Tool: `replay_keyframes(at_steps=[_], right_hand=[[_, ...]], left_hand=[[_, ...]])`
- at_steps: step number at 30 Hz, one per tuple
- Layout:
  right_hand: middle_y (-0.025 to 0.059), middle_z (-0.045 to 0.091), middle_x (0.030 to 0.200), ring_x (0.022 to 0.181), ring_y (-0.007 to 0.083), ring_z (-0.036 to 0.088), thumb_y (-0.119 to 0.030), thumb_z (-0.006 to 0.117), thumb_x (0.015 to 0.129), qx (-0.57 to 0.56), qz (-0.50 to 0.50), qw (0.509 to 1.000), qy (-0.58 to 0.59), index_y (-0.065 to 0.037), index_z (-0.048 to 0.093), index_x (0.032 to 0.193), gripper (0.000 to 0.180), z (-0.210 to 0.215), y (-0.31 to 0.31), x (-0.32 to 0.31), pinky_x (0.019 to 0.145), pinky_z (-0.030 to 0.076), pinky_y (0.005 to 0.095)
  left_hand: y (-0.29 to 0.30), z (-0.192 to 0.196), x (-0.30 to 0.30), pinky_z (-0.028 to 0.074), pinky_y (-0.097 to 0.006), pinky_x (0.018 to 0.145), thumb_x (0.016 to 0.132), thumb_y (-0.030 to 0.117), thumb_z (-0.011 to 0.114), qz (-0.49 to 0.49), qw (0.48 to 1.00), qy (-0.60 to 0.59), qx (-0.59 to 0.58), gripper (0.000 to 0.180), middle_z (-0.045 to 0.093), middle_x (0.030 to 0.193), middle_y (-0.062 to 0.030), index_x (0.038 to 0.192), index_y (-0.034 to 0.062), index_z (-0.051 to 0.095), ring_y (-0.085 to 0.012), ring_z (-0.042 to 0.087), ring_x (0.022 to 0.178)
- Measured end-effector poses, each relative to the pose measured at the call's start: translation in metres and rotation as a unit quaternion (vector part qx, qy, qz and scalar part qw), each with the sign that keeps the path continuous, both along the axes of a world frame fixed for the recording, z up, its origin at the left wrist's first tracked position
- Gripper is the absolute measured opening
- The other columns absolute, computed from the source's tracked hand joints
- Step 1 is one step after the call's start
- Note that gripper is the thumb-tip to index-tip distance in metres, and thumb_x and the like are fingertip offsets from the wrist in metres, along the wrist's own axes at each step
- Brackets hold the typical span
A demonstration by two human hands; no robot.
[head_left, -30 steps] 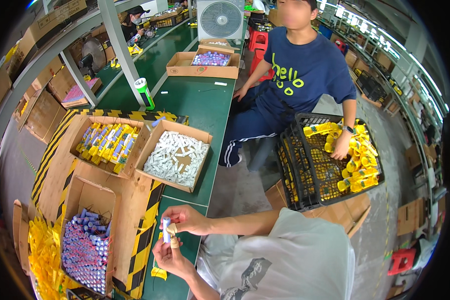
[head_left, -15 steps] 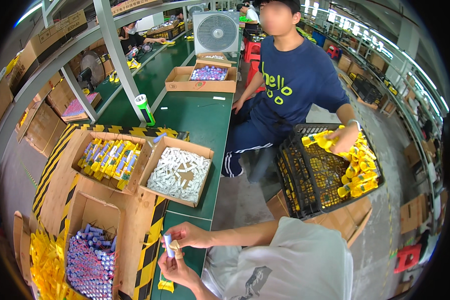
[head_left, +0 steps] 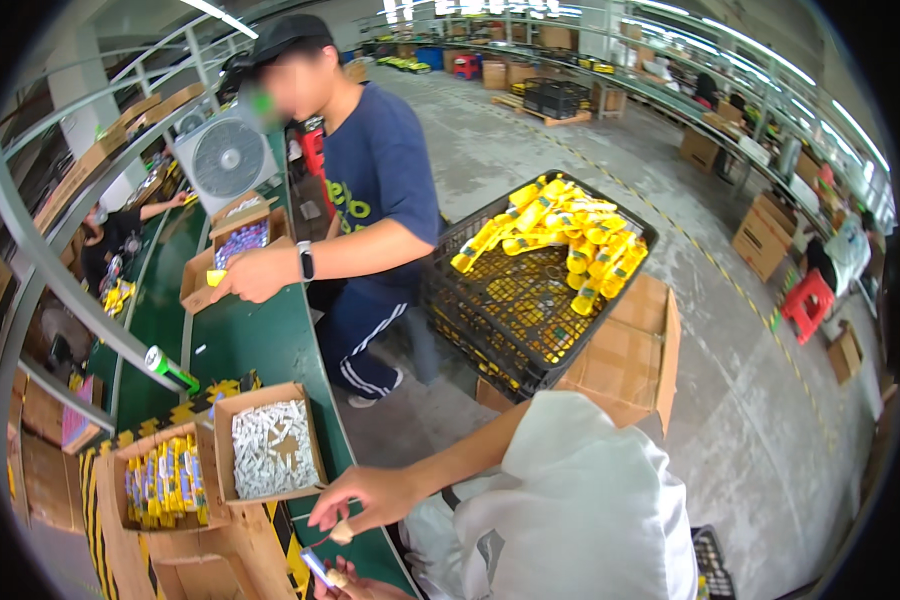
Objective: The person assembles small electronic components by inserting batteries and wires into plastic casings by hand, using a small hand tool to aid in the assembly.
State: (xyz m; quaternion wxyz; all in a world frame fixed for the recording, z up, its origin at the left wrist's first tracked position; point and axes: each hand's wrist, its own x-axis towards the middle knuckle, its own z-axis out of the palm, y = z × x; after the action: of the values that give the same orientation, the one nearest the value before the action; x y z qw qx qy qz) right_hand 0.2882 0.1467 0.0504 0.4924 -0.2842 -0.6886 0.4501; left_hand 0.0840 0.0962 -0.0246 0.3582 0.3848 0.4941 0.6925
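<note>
My left hand, low in the view and partly cut off by the lower edge, is closed on a blue battery cell with a pale strip along it. Just above it, my right hand has its fingers curved and apart, with a tan finger cot on the thumb. A thin reddish wire runs between the cell and that thumb; I see no clear grip on it. Beyond my hands, a cardboard box of small white pieces stands on the green table.
Left of it is a box of yellow-wrapped blue cells. A co-worker reaches over the table toward a carton of cells. A black crate with yellow bundles stands beside cardboard. A green-white flashlight stands on the table.
My view has swung right. My right hand has come off the cell, while the left keeps hold of it. The co-worker's hand has gone from the crate to the table.
</note>
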Motion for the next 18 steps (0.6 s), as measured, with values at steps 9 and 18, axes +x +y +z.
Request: replay_keyframes(at_steps=[9, 18], right_hand=[[0.0025, 0.073, 0.081, 0.065, 0.0051, 0.062, -0.008, 0.068, 0.099, 0.246, -0.741, 0.623, 0.054, -0.002, 0.072, 0.135, 0.037, 0.231, -0.124, 0.442, 0.060, 0.050, 0.0225], [0.0186, 0.079, 0.117, 0.108, 0.0283, 0.076, -0.033, 0.085, 0.079, -0.002, -0.971, 0.200, -0.130, -0.001, 0.052, 0.157, 0.090, 0.258, -0.348, 0.581, 0.096, 0.058, 0.0383]], left_hand=[[-0.018, 0.005, 0.004, 0.061, -0.033, 0.073, 0.095, 0.033, 0.085, -0.075, 0.992, -0.087, 0.056, 0.041, 0.071, 0.094, -0.0150, 0.108, 0.0025, 0.061, -0.0252, 0.071, 0.082], [0.038, -0.093, -0.029, 0.060, -0.032, 0.074, 0.095, 0.045, 0.083, -0.179, 0.962, 0.059, 0.197, 0.054, 0.074, 0.094, -0.0174, 0.106, -0.0040, 0.064, -0.0243, 0.073, 0.085]])
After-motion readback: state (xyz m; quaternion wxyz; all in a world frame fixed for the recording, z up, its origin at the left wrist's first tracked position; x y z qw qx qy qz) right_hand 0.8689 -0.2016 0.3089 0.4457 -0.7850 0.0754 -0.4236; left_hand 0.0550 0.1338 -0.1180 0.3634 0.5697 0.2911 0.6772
